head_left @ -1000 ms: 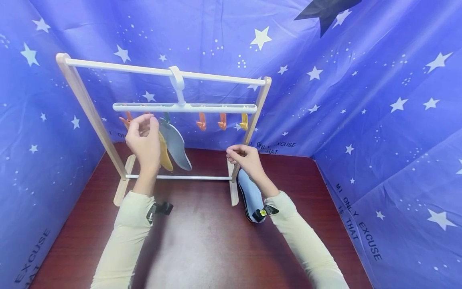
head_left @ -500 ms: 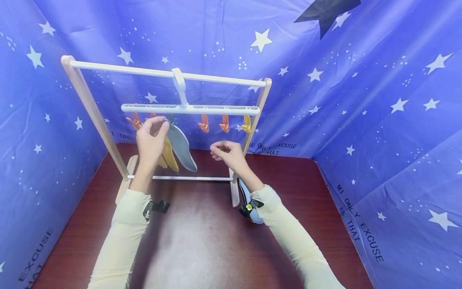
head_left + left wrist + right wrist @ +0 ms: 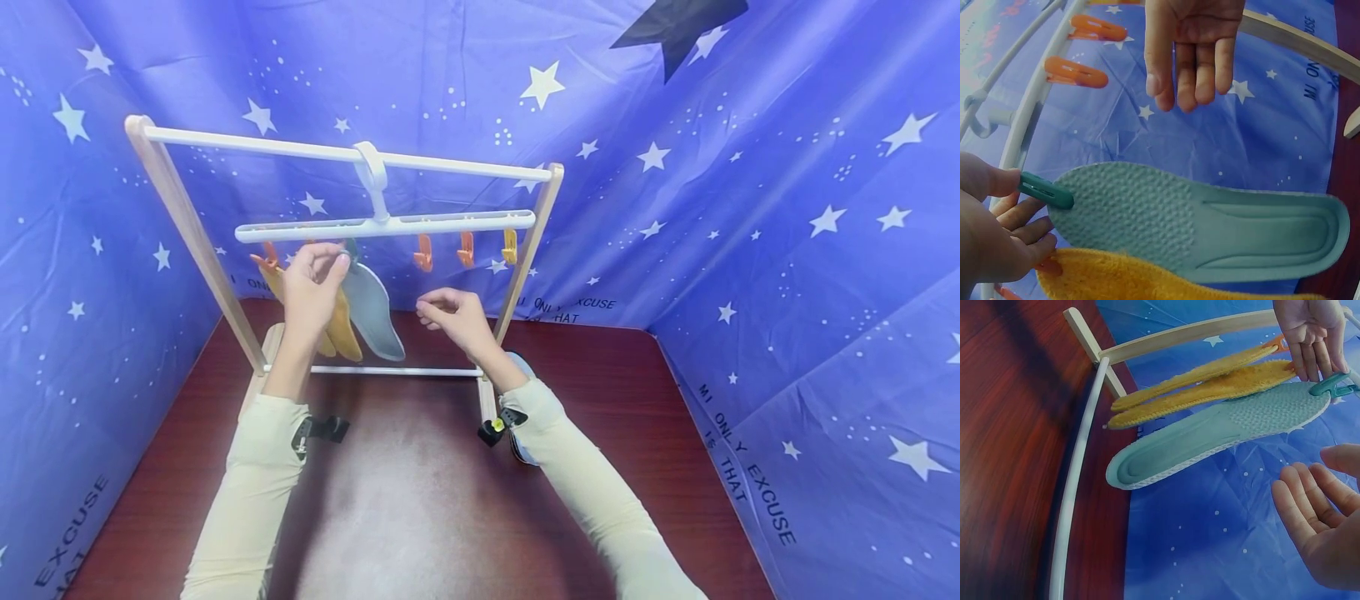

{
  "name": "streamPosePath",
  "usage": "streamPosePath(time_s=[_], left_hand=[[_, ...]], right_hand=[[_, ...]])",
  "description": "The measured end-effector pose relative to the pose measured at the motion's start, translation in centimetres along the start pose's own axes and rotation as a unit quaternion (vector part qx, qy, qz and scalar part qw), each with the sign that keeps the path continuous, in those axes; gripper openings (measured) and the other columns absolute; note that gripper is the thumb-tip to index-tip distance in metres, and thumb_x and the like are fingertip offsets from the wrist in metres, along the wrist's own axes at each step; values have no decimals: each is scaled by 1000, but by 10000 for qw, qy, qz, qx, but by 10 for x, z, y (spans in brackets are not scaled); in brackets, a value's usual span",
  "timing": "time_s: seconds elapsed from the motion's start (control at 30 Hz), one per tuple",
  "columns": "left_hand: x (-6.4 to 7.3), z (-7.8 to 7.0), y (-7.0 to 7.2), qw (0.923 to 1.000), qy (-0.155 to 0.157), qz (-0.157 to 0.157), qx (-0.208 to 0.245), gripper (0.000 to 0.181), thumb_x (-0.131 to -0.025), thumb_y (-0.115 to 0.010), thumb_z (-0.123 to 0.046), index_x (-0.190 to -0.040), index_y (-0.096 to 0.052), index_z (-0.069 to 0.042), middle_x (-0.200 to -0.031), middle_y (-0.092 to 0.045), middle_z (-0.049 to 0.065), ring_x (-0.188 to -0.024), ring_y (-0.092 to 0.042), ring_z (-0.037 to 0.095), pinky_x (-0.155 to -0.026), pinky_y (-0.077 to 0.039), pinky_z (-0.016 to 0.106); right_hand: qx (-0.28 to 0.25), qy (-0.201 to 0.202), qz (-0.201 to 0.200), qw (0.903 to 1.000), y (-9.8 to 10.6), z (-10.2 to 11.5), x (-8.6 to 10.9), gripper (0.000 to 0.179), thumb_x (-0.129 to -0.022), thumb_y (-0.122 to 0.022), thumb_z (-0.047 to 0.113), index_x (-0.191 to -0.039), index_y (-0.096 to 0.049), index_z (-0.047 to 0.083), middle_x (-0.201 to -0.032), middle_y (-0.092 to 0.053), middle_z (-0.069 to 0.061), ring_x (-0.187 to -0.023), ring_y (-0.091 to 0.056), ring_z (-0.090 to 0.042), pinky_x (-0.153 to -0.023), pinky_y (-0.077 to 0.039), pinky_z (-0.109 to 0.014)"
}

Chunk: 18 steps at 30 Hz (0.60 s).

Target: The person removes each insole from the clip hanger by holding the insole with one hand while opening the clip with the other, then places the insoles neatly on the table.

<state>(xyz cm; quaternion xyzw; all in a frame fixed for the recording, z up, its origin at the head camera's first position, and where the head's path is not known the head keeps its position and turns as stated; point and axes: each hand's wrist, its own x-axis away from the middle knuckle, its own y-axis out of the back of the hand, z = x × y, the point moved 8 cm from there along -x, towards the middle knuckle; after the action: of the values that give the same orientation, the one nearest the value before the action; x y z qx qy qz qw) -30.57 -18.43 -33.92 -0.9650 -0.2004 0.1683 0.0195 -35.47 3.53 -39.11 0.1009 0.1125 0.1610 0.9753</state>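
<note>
My left hand (image 3: 309, 287) is at the green clip (image 3: 1046, 190), pinching its upper end between thumb and fingers. That clip bites the toe end of a grey-green insole (image 3: 1141, 212), which hangs with its dimpled face showing in the left wrist view. Behind my left hand, two fuzzy yellow insoles (image 3: 1210, 397) hang from orange clips. A white hanger (image 3: 442, 222) carries all the clips. My right hand (image 3: 459, 317) hovers to the right of the grey-green insole, holding nothing, its fingers loosely bent and apart from it.
The hanger hooks over the top bar (image 3: 465, 167) of a wooden rack. Right of its hook dangle two orange clips (image 3: 423, 252) and a yellow clip (image 3: 510, 247). A light blue insole (image 3: 522, 450) lies on the table (image 3: 405, 483), mostly behind my right arm. Starry blue cloth surrounds the table.
My right hand has moved left, away from the rack's right upright. My left hand has shifted slightly right, to the green clip, and the hanger has swung a little.
</note>
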Motion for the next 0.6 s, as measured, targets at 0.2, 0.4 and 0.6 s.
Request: streamPosePath(time_s=[0.2,0.4,0.6], left_hand=[[1,-1,3,9998,34,-145,-106,10,-98,-60,2,-107,-63,-1,-128,-66,28,-104,-64,1,-112,-48,32],[1,-2,1,9997,-26,-67,-223,21,-98,-61,0,-118,-61,6,-127,-67,27,-118,-67,20,-114,-47,32],[1,-1,-2,9994,-55,-75,-339,30,-99,-61,-1,-126,-58,10,-128,-66,28,-106,-66,5,-113,-49,32]], right_hand=[[12,23,33,10000,-9,5,-5,21,-94,-70,3,-110,-72,-10,-102,-74,-29,-80,-75,-20,-79,-65,-43],[29,60,97,9999,-18,9,-11,24,-94,-68,2,-114,-69,-13,-105,-73,-30,-76,-68,-5,-79,-65,-37],[109,61,119,9999,-25,10,-16,24,-93,-70,3,-114,-71,-9,-110,-73,-27,-84,-71,-13,-78,-63,-28]])
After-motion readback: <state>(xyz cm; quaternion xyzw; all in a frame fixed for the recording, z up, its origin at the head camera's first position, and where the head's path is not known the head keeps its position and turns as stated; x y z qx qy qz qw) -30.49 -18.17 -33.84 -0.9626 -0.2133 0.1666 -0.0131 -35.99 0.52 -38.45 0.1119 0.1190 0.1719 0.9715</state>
